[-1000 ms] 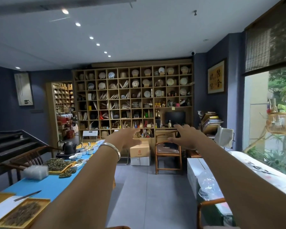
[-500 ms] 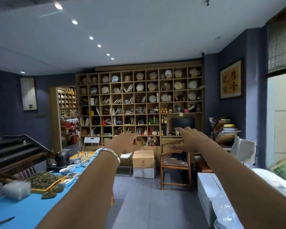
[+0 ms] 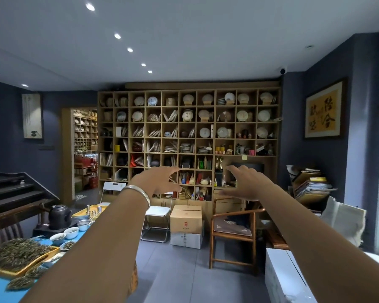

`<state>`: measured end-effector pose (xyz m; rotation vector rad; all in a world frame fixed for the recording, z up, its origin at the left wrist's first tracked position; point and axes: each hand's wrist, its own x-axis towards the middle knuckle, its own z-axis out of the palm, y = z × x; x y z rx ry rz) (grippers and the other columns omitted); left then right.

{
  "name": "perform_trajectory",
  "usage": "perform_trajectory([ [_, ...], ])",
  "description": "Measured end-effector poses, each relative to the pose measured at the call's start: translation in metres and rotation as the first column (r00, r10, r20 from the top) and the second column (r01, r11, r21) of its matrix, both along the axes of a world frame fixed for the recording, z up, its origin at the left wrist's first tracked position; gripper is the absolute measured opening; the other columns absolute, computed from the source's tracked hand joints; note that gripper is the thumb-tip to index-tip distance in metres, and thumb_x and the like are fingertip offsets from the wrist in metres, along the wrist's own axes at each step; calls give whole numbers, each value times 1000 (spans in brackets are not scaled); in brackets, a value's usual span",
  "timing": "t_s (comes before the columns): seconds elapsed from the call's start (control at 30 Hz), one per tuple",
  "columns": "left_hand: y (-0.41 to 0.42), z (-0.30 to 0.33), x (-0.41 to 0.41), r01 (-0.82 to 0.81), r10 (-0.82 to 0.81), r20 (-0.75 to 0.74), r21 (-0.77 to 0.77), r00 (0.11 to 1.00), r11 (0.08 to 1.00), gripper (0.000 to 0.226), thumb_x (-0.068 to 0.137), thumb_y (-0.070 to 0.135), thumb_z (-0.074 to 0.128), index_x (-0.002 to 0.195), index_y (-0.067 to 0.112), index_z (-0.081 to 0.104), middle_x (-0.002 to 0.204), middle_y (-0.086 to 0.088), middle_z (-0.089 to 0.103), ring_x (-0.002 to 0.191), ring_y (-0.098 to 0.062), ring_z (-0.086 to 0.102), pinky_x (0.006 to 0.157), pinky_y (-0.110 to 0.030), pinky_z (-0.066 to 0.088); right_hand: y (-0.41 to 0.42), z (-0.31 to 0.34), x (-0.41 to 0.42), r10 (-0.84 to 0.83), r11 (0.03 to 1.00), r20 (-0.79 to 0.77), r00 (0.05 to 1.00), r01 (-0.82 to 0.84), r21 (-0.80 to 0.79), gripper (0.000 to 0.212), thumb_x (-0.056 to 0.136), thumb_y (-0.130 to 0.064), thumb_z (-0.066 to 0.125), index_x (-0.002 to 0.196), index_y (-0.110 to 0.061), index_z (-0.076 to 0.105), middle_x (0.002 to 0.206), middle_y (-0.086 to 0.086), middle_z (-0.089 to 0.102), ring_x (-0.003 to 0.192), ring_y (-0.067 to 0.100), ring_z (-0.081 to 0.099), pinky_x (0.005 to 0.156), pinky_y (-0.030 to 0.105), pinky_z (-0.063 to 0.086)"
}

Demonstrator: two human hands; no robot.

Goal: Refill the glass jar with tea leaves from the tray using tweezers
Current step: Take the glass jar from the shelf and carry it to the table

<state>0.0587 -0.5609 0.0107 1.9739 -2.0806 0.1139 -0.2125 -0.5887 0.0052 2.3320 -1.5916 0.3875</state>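
Both bare hands reach forward in mid-air, the left hand [image 3: 160,180] with a silver bangle [image 3: 138,194] and the right hand [image 3: 247,182], fingers spread loosely, holding and touching nothing. They are apart. The yellow wooden tray of loose tea leaves [image 3: 20,256] sits on the blue table [image 3: 0,291] at near left.

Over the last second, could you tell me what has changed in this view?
The view swung left and up: the window left the frame, and the near tray and tweezers dropped out of view. Both hands, left and right, stayed stretched forward, open and empty. The far tea tray remains on the blue table.
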Motion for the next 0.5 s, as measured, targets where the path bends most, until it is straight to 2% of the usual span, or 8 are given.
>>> perform_trajectory([
  [0.17, -89, -2, 34, 10, -10, -7, -20, 1000, 1000, 74, 93, 52, 58, 155, 36, 21, 159, -4, 33, 140, -28, 41, 112, -48, 38, -87, -3, 37, 8, 1000, -4, 1000, -9, -13, 98, 73, -79, 50, 149, -24, 21, 145, 12, 41, 129, 32, 43, 101, 46, 43],
  [0.3, -170, -12, 69, 34, -33, -74, 4, 997, 999, 76, 92, 50, 60, 155, 36, 21, 160, -3, 32, 142, -28, 37, 114, -49, 35, -165, -7, 72, 2, 1000, 54, 999, -3, 14, 99, 72, -79, 50, 149, -24, 19, 146, 12, 40, 129, 32, 44, 101, 46, 43],
  [0.5, -286, -32, 103, 79, -80, -83, -16, 993, 997, 75, 93, 49, 59, 155, 34, 20, 159, -3, 34, 141, -27, 38, 114, -48, 36, -278, -20, 106, -20, 999, 85, 996, 17, 42, 101, 70, -82, 48, 149, -26, 18, 147, 11, 39, 129, 32, 43, 102, 48, 42],
])
